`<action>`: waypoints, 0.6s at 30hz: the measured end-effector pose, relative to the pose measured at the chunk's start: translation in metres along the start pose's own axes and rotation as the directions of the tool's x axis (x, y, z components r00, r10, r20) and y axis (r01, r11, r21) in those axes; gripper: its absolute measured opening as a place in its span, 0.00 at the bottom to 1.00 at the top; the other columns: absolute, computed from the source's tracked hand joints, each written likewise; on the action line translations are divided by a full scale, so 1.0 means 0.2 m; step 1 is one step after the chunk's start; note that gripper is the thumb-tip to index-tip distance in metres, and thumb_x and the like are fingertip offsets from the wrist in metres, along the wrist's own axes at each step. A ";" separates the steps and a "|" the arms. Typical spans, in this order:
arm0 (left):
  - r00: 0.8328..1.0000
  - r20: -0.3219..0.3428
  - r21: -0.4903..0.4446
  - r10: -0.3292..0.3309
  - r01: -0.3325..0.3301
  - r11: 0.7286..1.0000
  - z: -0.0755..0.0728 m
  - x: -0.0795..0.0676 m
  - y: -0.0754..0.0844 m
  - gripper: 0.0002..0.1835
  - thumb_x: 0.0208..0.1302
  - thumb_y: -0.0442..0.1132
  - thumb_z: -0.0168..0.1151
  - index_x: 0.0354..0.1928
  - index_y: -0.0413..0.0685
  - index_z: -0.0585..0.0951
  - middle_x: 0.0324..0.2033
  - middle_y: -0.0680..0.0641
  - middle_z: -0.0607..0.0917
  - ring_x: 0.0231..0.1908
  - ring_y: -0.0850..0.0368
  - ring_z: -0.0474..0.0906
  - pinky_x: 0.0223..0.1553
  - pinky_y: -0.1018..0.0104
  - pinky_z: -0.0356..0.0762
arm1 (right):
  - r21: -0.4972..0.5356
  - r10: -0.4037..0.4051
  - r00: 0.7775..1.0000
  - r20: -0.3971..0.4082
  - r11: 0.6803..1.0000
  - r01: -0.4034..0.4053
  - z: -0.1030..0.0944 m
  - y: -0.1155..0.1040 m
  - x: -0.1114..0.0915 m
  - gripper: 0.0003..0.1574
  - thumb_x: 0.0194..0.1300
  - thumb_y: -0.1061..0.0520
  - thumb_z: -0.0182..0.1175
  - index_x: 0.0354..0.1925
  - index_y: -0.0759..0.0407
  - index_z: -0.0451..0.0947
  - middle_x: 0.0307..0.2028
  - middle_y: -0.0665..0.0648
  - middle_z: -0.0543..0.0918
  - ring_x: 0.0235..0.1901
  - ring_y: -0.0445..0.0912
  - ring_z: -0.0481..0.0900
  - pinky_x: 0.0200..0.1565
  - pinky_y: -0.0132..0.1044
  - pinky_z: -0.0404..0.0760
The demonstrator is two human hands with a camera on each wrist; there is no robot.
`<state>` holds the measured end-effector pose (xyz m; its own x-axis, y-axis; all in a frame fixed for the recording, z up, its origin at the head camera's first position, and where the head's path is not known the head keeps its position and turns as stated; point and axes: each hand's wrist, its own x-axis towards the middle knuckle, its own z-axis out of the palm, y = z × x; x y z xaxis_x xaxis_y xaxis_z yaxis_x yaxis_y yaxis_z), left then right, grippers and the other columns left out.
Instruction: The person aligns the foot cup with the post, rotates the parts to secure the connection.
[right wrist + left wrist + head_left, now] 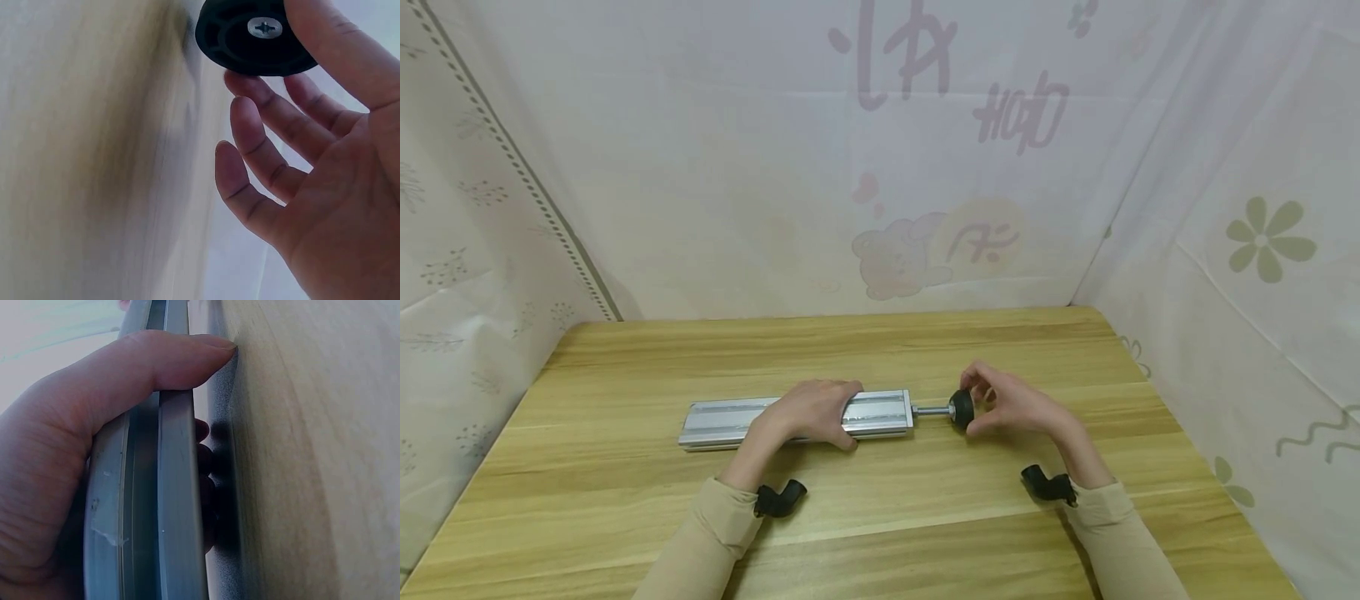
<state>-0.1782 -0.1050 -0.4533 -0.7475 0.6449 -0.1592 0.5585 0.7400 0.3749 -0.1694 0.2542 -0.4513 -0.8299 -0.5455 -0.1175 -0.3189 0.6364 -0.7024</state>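
Note:
In the head view, my left hand [808,410] grips a silver aluminium profile [880,408] around its middle. The left wrist view shows the thumb across one side of the profile [180,487] and fingertips emerging at the far side, near the wood. A threaded rod [934,411] sticks out of the profile's right end and carries a black levelling foot [960,411]. Thumb and forefinger of my right hand [1021,406] pinch that foot by its rim. Its hollow underside, with a cross-slotted screw head [265,27], faces the right wrist camera; the other fingers curl loosely below.
Both hands work over a wood-grain table [880,533]. Pale printed cloth [737,167] hangs behind it and on both sides. Black wrist-worn pieces [781,498] sit at each sleeve cuff, close to the tabletop.

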 end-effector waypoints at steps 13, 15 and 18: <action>1.000 -0.002 0.000 0.006 -0.006 1.000 0.00 0.00 0.00 0.26 0.40 0.50 0.76 0.41 0.55 0.74 0.32 0.58 0.80 0.32 0.60 0.73 0.37 0.60 0.74 | -0.015 0.016 0.999 0.052 1.000 -0.015 -0.03 0.02 -0.01 0.33 0.65 0.45 0.70 0.64 0.57 0.77 0.50 0.56 0.88 0.48 0.46 0.84 0.48 0.36 0.80; 1.000 -0.002 -0.002 0.006 -0.006 1.000 0.00 0.00 0.00 0.26 0.40 0.50 0.76 0.41 0.55 0.74 0.32 0.57 0.80 0.32 0.60 0.73 0.37 0.60 0.74 | -0.002 0.025 0.998 0.065 1.000 -0.025 -0.03 0.02 -0.01 0.34 0.66 0.45 0.68 0.65 0.58 0.76 0.52 0.57 0.88 0.50 0.47 0.84 0.49 0.37 0.80; 1.000 -0.002 -0.006 0.006 -0.006 1.000 0.00 0.00 0.00 0.26 0.40 0.49 0.76 0.41 0.55 0.74 0.32 0.58 0.80 0.32 0.60 0.73 0.37 0.60 0.74 | 0.005 0.029 0.997 0.075 1.000 -0.030 -0.03 0.03 -0.01 0.35 0.67 0.44 0.67 0.66 0.59 0.75 0.53 0.58 0.87 0.51 0.48 0.85 0.49 0.37 0.81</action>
<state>-0.1787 -0.1044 -0.4527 -0.7451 0.6486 -0.1552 0.5606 0.7352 0.3810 -0.1723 0.2619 -0.4505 -0.8023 -0.5659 -0.1899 -0.2919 0.6494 -0.7022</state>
